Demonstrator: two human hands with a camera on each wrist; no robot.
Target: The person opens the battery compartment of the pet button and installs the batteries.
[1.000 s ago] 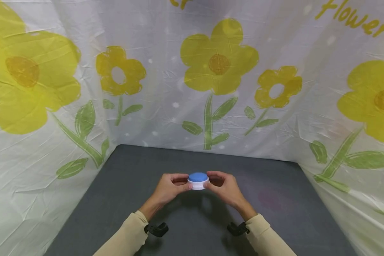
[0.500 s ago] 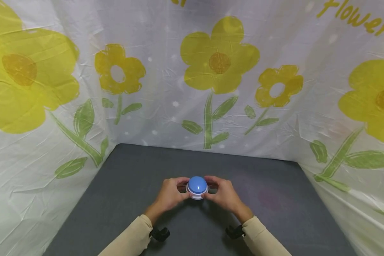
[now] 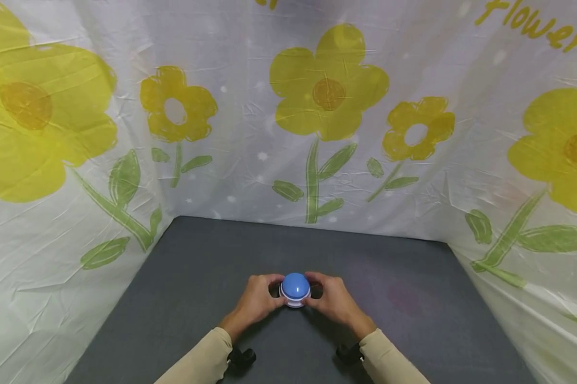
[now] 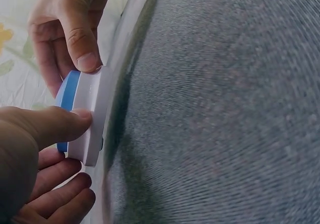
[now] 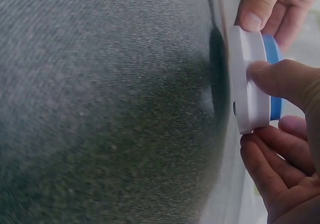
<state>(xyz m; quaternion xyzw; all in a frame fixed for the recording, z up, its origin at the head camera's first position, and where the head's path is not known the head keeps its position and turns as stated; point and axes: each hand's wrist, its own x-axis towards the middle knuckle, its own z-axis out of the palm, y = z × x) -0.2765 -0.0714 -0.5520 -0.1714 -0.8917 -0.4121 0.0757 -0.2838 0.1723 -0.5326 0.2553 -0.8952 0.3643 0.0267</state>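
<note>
A round push button (image 3: 295,286) with a blue domed top and a white base is held between both hands, low over the dark tabletop near the middle. My left hand (image 3: 257,300) grips its left side, thumb at the front and fingers curled behind. On the opposite side, my right hand (image 3: 334,302) holds it the same way. The left wrist view shows a thumb pressed on the white base (image 4: 90,101); in the right wrist view, the base (image 5: 252,91) has a small dark slot near its lower edge. Whether the underside touches the table cannot be told.
A dark grey table (image 3: 211,256) spreads around the hands. White curtains (image 3: 240,176) printed with yellow flowers enclose its back and sides. Black bands (image 3: 242,358) sit at both wrists below the beige sleeves.
Both hands have brought the push button down and nearer to me. Its blue dome, first seen more from the side, now faces up toward the head camera. Both grips have stayed on it.
</note>
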